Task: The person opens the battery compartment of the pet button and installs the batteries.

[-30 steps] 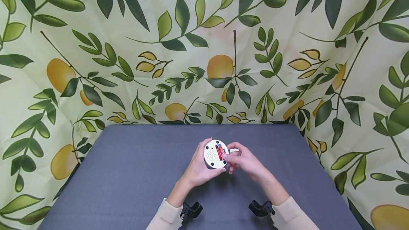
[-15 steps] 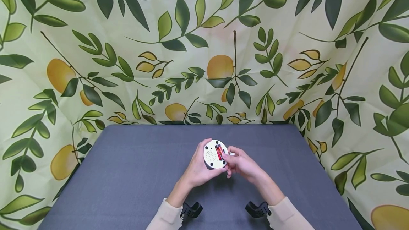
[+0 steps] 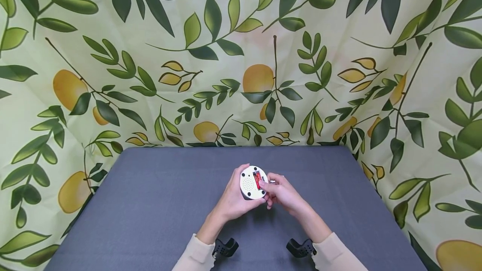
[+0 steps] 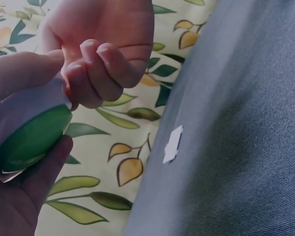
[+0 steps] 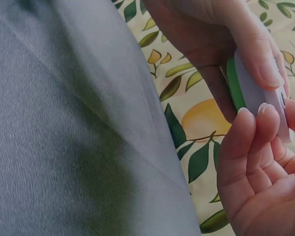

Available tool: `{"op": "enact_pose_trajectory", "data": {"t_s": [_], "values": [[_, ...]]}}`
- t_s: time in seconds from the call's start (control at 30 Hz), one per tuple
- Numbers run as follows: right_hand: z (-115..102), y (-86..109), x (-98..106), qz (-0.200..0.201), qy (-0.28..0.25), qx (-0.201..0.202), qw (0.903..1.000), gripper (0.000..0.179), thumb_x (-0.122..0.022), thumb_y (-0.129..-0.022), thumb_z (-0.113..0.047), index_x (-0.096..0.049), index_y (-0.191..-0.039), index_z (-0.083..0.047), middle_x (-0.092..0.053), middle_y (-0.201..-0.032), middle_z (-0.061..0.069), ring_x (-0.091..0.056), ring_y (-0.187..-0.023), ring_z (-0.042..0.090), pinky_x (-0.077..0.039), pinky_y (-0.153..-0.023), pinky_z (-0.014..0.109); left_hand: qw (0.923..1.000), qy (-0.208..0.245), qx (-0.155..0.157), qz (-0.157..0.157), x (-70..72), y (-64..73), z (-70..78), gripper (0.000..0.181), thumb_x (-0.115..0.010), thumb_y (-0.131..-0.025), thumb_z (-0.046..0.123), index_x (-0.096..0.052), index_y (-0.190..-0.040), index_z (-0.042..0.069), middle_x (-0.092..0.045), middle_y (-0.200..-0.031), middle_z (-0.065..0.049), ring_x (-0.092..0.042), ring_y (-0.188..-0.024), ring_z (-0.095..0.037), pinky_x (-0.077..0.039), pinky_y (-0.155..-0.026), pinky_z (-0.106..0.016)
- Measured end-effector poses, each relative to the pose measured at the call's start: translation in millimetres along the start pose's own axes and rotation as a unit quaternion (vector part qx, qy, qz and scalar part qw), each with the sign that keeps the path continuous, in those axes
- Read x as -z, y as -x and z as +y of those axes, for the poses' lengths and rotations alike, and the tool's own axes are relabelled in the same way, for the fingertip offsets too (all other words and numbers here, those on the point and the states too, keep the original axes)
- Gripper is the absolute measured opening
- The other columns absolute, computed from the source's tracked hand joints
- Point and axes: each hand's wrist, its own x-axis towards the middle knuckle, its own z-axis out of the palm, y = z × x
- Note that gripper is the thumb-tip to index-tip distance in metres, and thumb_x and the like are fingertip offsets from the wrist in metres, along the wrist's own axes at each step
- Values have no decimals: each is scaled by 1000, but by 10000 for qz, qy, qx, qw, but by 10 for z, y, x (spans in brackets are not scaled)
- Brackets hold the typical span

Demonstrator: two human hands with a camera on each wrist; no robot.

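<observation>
My left hand (image 3: pixel 229 199) grips a round white battery-powered device (image 3: pixel 247 186) from its left side, thumb below and fingers round the far rim. Its back, with small holes and dark round feet, faces the head camera. Red batteries (image 3: pixel 257 178) lie in the uncovered compartment. My right hand (image 3: pixel 285 193) has its thumb on the lower end of the batteries. Its other fingers are curled at the right rim, seen closely in the right wrist view, where they hold the device's edge. A green face (image 4: pixel 37 140) shows on the device's other side.
A small white flat piece (image 4: pixel 173 144) lies on the grey cloth-covered table (image 3: pixel 169 204), almost hidden behind my right hand in the head view. Leaf-and-fruit printed cloth (image 3: pixel 226 66) hangs behind the table and along both sides.
My right hand has shifted slightly left and closer in, its thumb still at the batteries. It now covers more of the small white piece behind it. The left hand's grip looks unchanged.
</observation>
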Motion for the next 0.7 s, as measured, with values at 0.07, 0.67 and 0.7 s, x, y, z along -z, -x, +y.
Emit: {"op": "enact_pose_trajectory", "data": {"t_s": [0.07,0.67,0.7], "values": [[-6,-1,-8,43,111,65,9999,27,-62,-102,-23,-49,-89,-3,-58,-66,6,-53,-51,16,-52,-53,31,10000,28,12,17,9,-3,-6,101,-94,-69,26,-35,-150,7,-51,-136,-8,-53,-119,-21,-45,-100,-45],[-138,3,204,532,1292,606,9883,31,-65,-101,-23,-62,-97,7,-61,-73,14,-60,-60,24,-55,-64,39,9998,149,76,67,91,-13,-1,103,-95,-69,24,-34,-151,11,-51,-139,-4,-53,-120,-17,-45,-101,-48],[-144,3,223,593,1368,625,9868,29,-65,-100,-23,-62,-97,6,-61,-73,13,-60,-61,25,-55,-65,40,9998,148,74,65,90,-14,-1,103,-95,-69,24,-34,-151,10,-51,-139,-4,-53,-120,-18,-45,-101,-48]]}}
